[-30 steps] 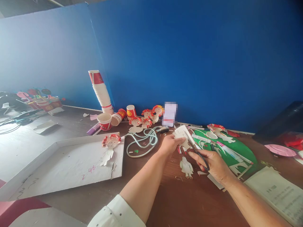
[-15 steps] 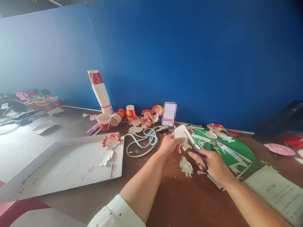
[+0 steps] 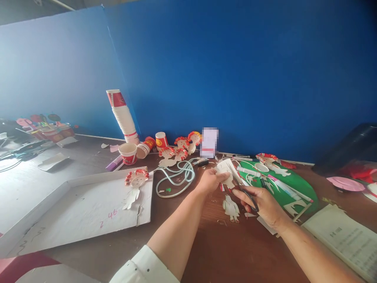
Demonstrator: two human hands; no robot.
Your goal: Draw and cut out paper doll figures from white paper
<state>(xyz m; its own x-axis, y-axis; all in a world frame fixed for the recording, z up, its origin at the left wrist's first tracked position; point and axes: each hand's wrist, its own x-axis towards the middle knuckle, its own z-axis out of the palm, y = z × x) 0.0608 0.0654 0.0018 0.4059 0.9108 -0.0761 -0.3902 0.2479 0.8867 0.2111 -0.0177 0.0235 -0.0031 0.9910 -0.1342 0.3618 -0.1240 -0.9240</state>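
Note:
My left hand [image 3: 212,180] pinches a white piece of paper [image 3: 227,167] with drawn lines on it, partly cut. Scissors [image 3: 249,199] with dark handles are gripped in my right hand [image 3: 263,204], their blades at the paper's right edge. Below, on the brown table, lies a cut-out white paper figure [image 3: 231,208]. Small scraps [image 3: 250,215] are scattered beside it. To the right, a round green sheet [image 3: 303,188] carries markers [image 3: 284,188], paper strips and offcuts.
At left stands a shallow white box lid [image 3: 88,204] with a red-fringed paper doll [image 3: 137,179] on it. Behind are a tall leaning cup stack [image 3: 125,120], loose paper cups [image 3: 128,153] and a coiled pale cable [image 3: 176,173]. An open book [image 3: 343,236] lies at right, a blue partition [image 3: 220,70] behind.
The paper in my left hand has turned slightly, and the scissors' blades have shifted a little at its edge. The whole view has moved slightly; both grips stay the same.

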